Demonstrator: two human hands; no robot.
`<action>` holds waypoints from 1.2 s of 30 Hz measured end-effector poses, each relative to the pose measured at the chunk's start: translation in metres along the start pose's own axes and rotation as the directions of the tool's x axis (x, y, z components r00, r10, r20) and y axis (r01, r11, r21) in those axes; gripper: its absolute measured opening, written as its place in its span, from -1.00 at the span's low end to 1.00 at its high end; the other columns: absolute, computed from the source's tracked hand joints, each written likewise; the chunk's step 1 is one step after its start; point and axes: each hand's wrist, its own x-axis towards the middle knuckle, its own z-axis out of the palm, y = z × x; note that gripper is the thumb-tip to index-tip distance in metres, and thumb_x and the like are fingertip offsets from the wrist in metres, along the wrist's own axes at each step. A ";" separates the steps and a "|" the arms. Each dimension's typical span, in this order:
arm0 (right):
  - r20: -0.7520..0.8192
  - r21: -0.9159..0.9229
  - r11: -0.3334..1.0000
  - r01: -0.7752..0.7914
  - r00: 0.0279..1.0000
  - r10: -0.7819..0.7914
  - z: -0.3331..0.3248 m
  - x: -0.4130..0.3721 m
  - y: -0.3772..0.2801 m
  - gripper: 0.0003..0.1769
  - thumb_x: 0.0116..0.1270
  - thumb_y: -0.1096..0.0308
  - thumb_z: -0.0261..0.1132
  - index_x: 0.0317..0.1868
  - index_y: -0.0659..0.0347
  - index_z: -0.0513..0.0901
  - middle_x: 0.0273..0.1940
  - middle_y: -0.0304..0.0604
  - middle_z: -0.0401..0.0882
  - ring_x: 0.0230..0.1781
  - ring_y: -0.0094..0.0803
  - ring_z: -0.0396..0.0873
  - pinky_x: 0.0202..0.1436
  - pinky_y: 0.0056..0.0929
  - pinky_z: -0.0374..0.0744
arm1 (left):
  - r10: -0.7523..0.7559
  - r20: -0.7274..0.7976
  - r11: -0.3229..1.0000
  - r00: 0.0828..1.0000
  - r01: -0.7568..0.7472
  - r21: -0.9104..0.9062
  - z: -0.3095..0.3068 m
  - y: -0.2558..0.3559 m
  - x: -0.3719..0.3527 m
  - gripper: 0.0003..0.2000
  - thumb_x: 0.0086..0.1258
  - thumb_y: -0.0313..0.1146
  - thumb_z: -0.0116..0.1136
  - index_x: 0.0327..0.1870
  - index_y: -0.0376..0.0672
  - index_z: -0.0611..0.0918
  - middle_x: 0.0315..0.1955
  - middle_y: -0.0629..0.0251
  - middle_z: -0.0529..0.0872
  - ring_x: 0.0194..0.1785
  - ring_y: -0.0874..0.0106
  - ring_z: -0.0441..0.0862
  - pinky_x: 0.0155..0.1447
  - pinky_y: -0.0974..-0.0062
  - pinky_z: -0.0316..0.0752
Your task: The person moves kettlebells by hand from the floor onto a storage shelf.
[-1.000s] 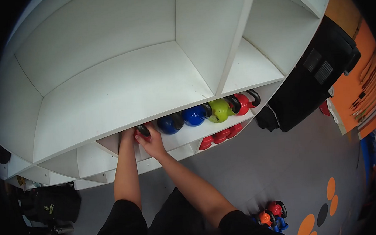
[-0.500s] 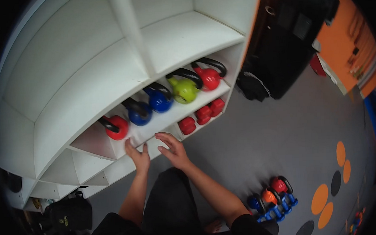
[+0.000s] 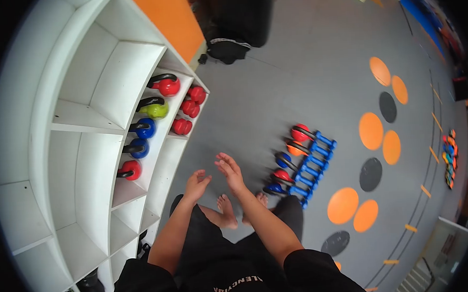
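Observation:
My left hand (image 3: 197, 185) is raised in front of me, fingers apart and holding nothing. Beside it on the right, my right hand (image 3: 229, 171) is also empty, its fingers spread. Left of both hands, the white shelf (image 3: 121, 195) holds a red kettlebell (image 3: 131, 170), two blue ones, a green kettlebell (image 3: 158, 109) and another red one (image 3: 169, 86). Red dumbbells (image 3: 181, 126) lie in the compartment beside them. On the floor to the right stand several kettlebells, among them an orange one (image 3: 295, 147), along a row of blue dumbbells (image 3: 310, 171).
Orange floor dots (image 3: 371, 131) and dark ones (image 3: 371, 174) mark the grey floor (image 3: 263, 99) on the right. A black bag (image 3: 228, 50) lies near the orange panel at the top. My bare feet (image 3: 226, 212) are below my hands.
The view has swung right, away from the shelf, so the shelf now sits further left and the floor kettlebells are nearer the middle. Both hands have moved away from the shelf, still empty.

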 end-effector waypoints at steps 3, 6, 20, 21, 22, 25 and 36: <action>-0.075 -0.002 1.000 -0.027 0.997 0.027 0.003 -0.070 -0.058 -0.46 0.52 0.19 0.17 0.42 0.17 0.35 0.34 -0.14 0.44 0.29 -0.33 0.47 0.39 -0.29 0.36 | -0.089 0.155 0.989 0.984 0.105 -0.099 -0.009 0.018 -0.080 -0.58 0.38 -0.28 0.27 0.21 -0.22 0.57 0.02 0.19 0.70 0.06 0.36 0.65 0.05 0.42 0.53; -0.180 -0.022 0.995 -0.098 0.979 0.092 -0.012 -0.130 -0.089 -0.44 0.50 0.15 0.20 0.42 0.16 0.36 0.33 -0.15 0.46 0.25 -0.34 0.51 0.35 -0.28 0.39 | -0.238 0.242 0.950 0.941 0.278 -0.145 -0.024 0.025 -0.156 -0.65 0.40 -0.30 0.22 0.17 -0.19 0.59 -0.03 0.26 0.73 0.00 0.43 0.66 0.00 0.45 0.52; -0.302 -0.221 0.974 -0.048 0.953 -0.021 -0.064 -0.329 -0.172 -0.54 0.52 0.08 0.18 0.32 0.06 0.51 0.24 -0.26 0.54 0.13 -0.42 0.54 0.22 -0.33 0.45 | -0.210 0.250 0.967 0.945 0.239 -0.091 -0.121 0.007 -0.296 -0.63 0.43 -0.25 0.19 0.20 -0.18 0.54 -0.02 0.29 0.73 -0.02 0.44 0.67 0.03 0.39 0.52; -0.311 -0.185 0.982 -0.035 0.950 -0.024 -0.064 -0.345 -0.174 -0.54 0.52 0.07 0.18 0.32 0.06 0.51 0.24 -0.25 0.54 0.13 -0.40 0.55 0.23 -0.32 0.46 | -0.199 0.230 0.968 0.953 0.227 -0.105 -0.123 0.005 -0.308 -0.61 0.44 -0.24 0.19 0.21 -0.18 0.53 -0.02 0.28 0.73 -0.02 0.44 0.67 0.02 0.39 0.52; -0.321 -0.151 0.988 -0.023 0.947 -0.027 -0.064 -0.358 -0.176 -0.54 0.52 0.07 0.18 0.32 0.06 0.51 0.25 -0.24 0.53 0.14 -0.39 0.55 0.23 -0.30 0.46 | -0.187 0.211 0.969 0.959 0.215 -0.119 -0.123 0.003 -0.316 -0.60 0.45 -0.22 0.18 0.23 -0.18 0.51 -0.02 0.28 0.73 -0.02 0.44 0.67 0.02 0.38 0.52; -0.372 -0.056 0.998 0.032 0.927 -0.051 -0.062 -0.393 -0.183 -0.51 0.52 0.03 0.16 0.31 0.09 0.49 0.24 -0.18 0.52 0.18 -0.29 0.53 0.25 -0.20 0.46 | -0.137 0.212 0.939 0.968 0.195 -0.283 -0.117 -0.011 -0.349 -0.60 0.47 -0.19 0.16 0.23 -0.17 0.50 -0.01 0.24 0.72 -0.01 0.41 0.67 0.03 0.36 0.53; -0.186 -0.158 0.987 -0.006 0.982 -0.023 -0.007 -0.485 -0.170 -0.47 0.52 0.01 0.11 0.34 0.15 0.44 0.27 -0.13 0.50 0.19 -0.25 0.53 0.24 -0.18 0.47 | 0.013 0.205 0.615 0.979 0.153 -0.774 -0.081 -0.065 -0.492 -0.62 0.51 -0.09 0.09 0.13 -0.19 0.53 0.00 0.17 0.71 0.02 0.30 0.67 0.07 0.29 0.55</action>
